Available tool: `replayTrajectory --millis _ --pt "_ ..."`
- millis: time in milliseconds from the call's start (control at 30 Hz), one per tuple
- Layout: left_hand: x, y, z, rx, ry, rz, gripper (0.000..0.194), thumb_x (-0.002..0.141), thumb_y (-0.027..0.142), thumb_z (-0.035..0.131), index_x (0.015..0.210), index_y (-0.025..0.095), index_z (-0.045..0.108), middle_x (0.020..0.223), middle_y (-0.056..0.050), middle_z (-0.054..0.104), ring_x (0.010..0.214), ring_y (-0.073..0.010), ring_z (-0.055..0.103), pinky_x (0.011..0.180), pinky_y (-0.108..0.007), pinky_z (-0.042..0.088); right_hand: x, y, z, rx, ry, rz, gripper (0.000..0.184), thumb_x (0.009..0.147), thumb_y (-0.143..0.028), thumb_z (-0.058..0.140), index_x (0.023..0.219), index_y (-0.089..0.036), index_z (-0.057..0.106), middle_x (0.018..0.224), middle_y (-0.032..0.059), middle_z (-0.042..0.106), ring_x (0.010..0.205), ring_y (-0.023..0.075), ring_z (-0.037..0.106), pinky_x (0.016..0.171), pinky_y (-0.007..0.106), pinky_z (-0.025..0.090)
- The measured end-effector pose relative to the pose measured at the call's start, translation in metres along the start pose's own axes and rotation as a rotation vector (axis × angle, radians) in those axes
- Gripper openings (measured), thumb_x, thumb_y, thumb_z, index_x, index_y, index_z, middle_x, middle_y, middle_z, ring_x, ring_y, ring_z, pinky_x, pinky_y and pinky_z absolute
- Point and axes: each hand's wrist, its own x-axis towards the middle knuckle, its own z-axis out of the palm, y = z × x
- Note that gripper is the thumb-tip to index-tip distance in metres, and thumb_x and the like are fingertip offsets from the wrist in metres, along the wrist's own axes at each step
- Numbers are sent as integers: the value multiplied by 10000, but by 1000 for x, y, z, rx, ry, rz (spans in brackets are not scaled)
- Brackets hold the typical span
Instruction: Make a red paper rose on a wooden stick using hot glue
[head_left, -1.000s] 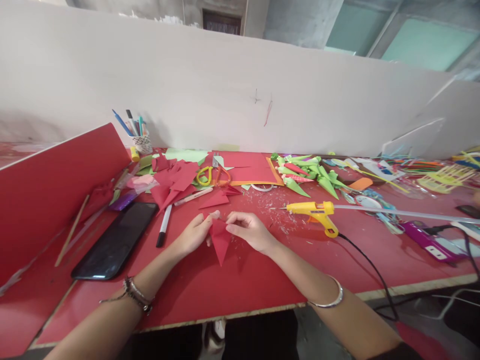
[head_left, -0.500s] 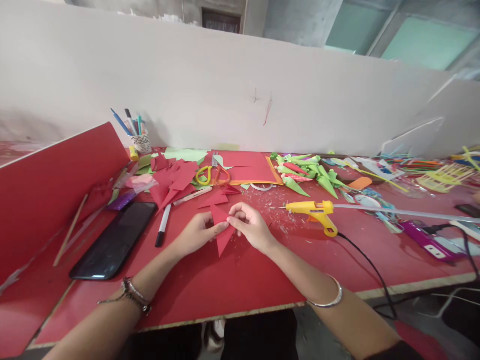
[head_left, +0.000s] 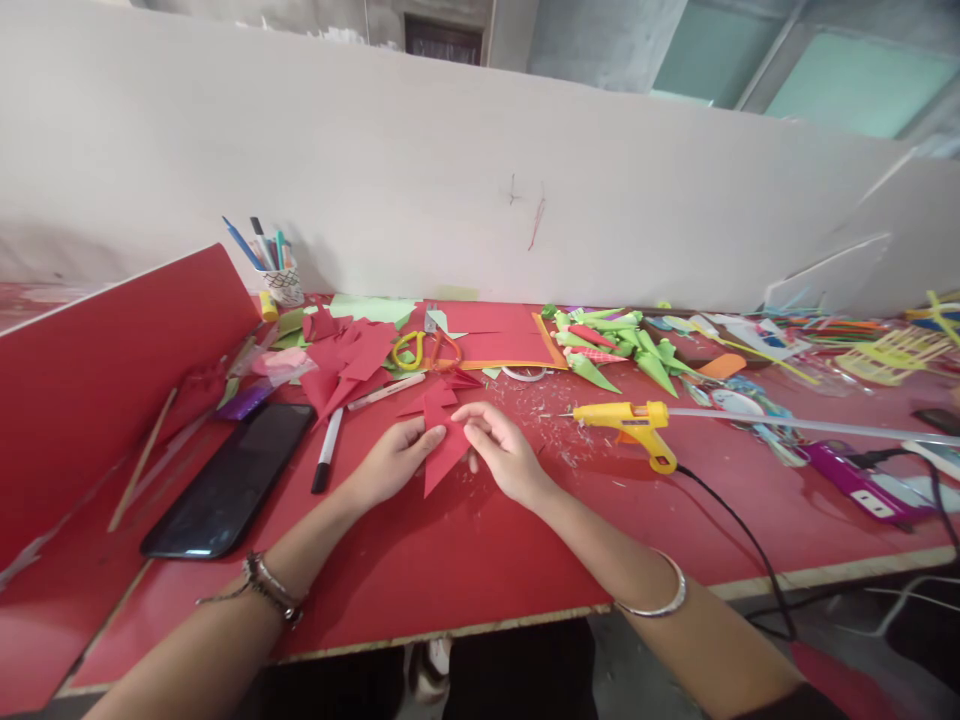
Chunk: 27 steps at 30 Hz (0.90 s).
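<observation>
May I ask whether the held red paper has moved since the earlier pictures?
Yes, the held red paper has shifted, its lower tip farther from the near table edge.

The red counter point(head_left: 510, 570) stands against a white partition point(head_left: 375, 170), which carries two small marks point(head_left: 536, 222). Behind it there are a grey wall point(head_left: 600, 45) and greenish window panes point(head_left: 840, 80). The floor point(head_left: 619, 665) is grey.

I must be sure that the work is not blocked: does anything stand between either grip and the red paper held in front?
Nothing visible does. The left grip has its thumb on the red paper, and the right grip is at its right edge. The glue gun lies apart, farther right.
</observation>
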Motion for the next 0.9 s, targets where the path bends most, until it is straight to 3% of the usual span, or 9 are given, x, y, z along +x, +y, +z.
replayTrajectory --millis 200,333,533,667,900 --pt "0 0 -2 -143 143 -105 319 736 446 509 710 140 598 601 -4 604 575 -134 550 573 -221 439 -1 -5 -2 40 -94 -77 195 747 -129 415 845 -201 568 819 -1 533 677 97 504 664 257 420" --pt "3 -5 -3 -115 184 -110 341 736 450 486 615 138 554 496 9 532 471 -113 483 513 -220 407 0 -2 0 -19 -58 -134 150 744 -171 490 869 -210 564 850 7 534 758 117 511 718 273 428" --pt "3 -4 -4 3 -10 12 356 792 399 369 633 139 553 540 -6 546 454 -90 425 482 -205 367 2 3 1 51 30 -43 138 744 -323 563 751 -186 551 737 1 568 733 138 575 705 290 453" --pt "0 0 -4 53 -109 84 366 807 395 351 688 138 583 567 -7 560 455 -80 419 507 -203 372 2 5 0 31 69 -16 165 736 -347 573 721 -186 540 643 -22 567 602 105 545 595 252 439" --pt "-3 5 -3 43 -192 65 356 825 375 339 752 131 587 632 -13 557 484 -82 427 539 -207 383 1 2 0 47 81 17 162 757 -335 554 730 -184 503 569 -47 519 517 78 507 497 209 393"
